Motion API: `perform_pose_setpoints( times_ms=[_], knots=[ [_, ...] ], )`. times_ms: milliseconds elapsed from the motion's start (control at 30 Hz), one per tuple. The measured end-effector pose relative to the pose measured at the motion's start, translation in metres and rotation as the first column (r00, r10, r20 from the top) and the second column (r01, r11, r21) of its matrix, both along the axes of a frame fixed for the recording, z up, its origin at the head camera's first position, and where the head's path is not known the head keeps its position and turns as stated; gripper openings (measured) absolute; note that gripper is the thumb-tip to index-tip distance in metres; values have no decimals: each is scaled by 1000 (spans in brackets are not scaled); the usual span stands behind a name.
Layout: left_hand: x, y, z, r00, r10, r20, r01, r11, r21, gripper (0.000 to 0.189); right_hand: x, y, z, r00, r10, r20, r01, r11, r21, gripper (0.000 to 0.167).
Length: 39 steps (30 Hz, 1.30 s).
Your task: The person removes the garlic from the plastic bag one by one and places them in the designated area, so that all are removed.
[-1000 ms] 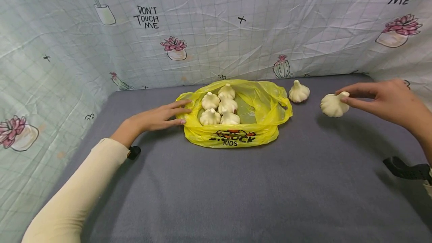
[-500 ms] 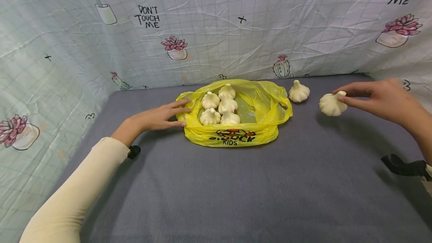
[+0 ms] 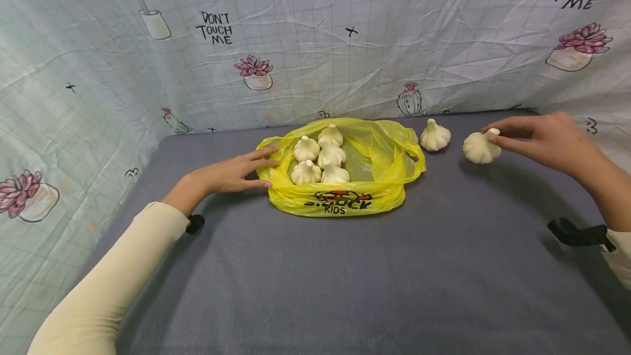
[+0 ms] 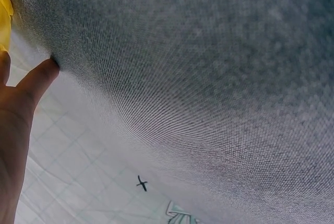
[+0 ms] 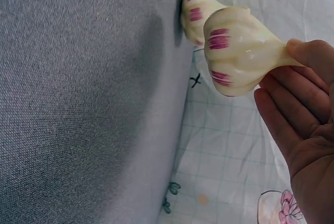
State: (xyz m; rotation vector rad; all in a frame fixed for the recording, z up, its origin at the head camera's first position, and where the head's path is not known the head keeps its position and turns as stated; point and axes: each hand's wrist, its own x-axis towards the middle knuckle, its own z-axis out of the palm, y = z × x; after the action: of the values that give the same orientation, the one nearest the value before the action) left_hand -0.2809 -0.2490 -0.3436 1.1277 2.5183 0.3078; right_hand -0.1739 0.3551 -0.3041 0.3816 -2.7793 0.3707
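Observation:
My right hand pinches a garlic bulb by its neck, holding it above the table on the right. In the right wrist view the held bulb shows purple streaks on its cream skin. A yellow plastic bag lies at the middle back with its mouth spread wide. Several garlic bulbs stand inside its left half. My left hand rests at the bag's left edge, fingers extended and touching the plastic. Between the bag and my right hand, another garlic bulb stands on the table.
A dark grey cloth covers the table. Behind it and on the left hangs a pale printed curtain, close to the table's back edge. A black strap hangs below my right wrist.
My right hand has moved slightly left and up with the garlic bulb, toward the bulb standing on the table. The left hand and the bag look the same.

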Motion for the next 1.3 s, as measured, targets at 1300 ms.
perform_pose_setpoints(
  times_ms=[1300],
  knots=[
    [-3, -1, 1, 1000, -5, 30, 5, 1000, -4, 69, -60, 22, -17, 990, 44, 132, -43, 999, -10, 26]
  ],
)
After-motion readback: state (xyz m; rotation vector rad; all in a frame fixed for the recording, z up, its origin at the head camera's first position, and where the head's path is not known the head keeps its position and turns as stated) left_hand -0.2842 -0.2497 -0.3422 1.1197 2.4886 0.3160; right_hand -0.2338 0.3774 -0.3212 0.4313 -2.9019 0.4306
